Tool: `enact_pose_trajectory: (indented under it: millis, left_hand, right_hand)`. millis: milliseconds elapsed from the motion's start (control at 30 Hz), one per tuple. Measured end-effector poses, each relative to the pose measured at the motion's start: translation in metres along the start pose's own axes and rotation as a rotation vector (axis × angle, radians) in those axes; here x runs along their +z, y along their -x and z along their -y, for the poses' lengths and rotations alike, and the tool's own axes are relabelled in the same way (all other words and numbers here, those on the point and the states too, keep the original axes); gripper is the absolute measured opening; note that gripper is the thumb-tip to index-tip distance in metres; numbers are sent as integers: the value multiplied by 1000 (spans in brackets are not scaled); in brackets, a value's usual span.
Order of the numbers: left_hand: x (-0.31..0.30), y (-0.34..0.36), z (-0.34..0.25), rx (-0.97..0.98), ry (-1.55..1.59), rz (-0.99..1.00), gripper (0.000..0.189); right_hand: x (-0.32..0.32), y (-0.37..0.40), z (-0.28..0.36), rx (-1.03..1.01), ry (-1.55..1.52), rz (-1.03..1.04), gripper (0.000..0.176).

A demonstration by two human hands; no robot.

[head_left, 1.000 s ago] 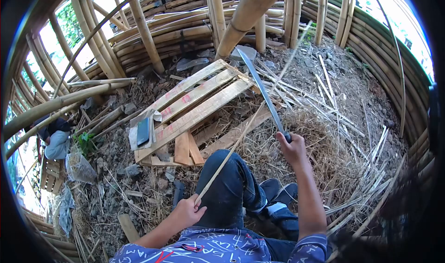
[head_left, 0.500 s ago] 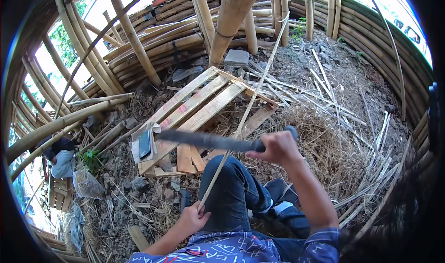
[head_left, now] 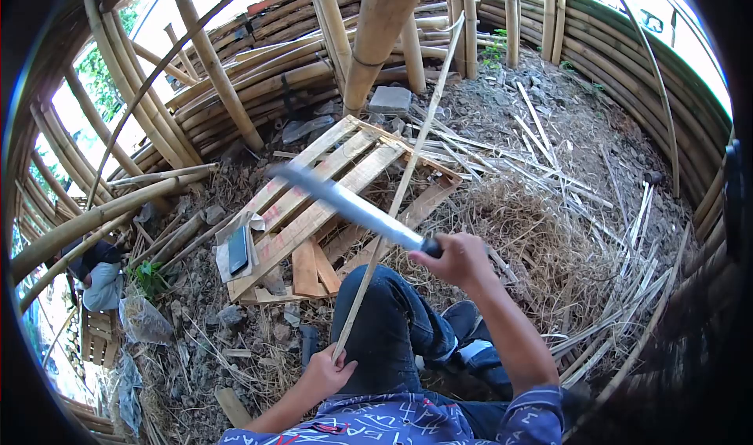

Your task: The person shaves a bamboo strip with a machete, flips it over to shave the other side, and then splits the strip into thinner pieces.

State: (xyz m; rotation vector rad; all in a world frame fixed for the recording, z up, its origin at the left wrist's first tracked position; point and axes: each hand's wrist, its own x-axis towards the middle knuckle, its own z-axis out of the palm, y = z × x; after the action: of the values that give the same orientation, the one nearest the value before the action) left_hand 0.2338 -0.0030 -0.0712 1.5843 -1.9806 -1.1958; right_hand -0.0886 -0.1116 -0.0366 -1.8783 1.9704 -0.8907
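Observation:
My right hand (head_left: pixel 461 263) is wrapped round the dark handle of a machete (head_left: pixel 357 208), whose long blade points up and to the left, its far end blurred. The blade passes over a long, thin bamboo strip (head_left: pixel 401 186) in this view. Low in front of me, my left hand (head_left: pixel 328 373) pinches the near end of that strip between thumb and fingers. From there the strip slants away past my bent knee (head_left: pixel 376 312) toward the bamboo posts at the back.
A wooden pallet (head_left: pixel 314 214) lies ahead, with a phone (head_left: pixel 238 249) on paper at its left corner. Bamboo shavings (head_left: pixel 518 237) and split strips cover the ground at right. A thick bamboo post (head_left: pixel 376 45) stands ahead. Another person (head_left: pixel 100 276) sits at far left.
The machete's blade has tilted, its tip swinging upward and its flat catching light. My right hand has shifted slightly; my left hand keeps its hold on the strip. The view has moved a little.

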Motion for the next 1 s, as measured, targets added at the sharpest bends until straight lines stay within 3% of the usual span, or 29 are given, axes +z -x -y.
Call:
enact_pose_trajectory:
  millis: [67,167,233,300,333,400,533,733,833,933,1000]
  left_hand:
    - [-2,2,-5,-4,-20,-5,28]
    - [-7,5,-11,-3,-60,-24,29]
    - [-10,7,-12,2,-77,-26,29]
    - [-11,6,-13,-35,-69,-2,30]
    - [-13,4,-18,-31,-70,-3,30]
    - [-18,3,-29,-50,-102,10,31]
    - [-23,-1,-19,-16,-191,-22,30]
    - [-15,-5,-15,-1,-250,-10,29]
    - [-3,-3,-16,14,-205,-73,29]
    - [0,-4,-8,9,-201,-98,29]
    - [-4,-3,-12,-13,-221,-83,29]
  right_hand:
    - [1,1,6,-343,275,53,70]
    - [-6,-13,0,-399,403,63,63]
    - [-6,-30,-22,-332,350,27,63]
    - [-17,-44,-36,80,226,63,67]
    - [-17,-46,-49,79,227,59,67]
    - [-12,-50,-69,340,-54,83,70]
    - [3,-19,-76,302,-117,-122,70]
    - [13,-6,-60,316,-397,-82,63]
    - [15,4,-33,280,-448,-25,61]
    - [18,13,-9,106,-304,51,66]
    - [24,14,-1,-279,77,-53,72]
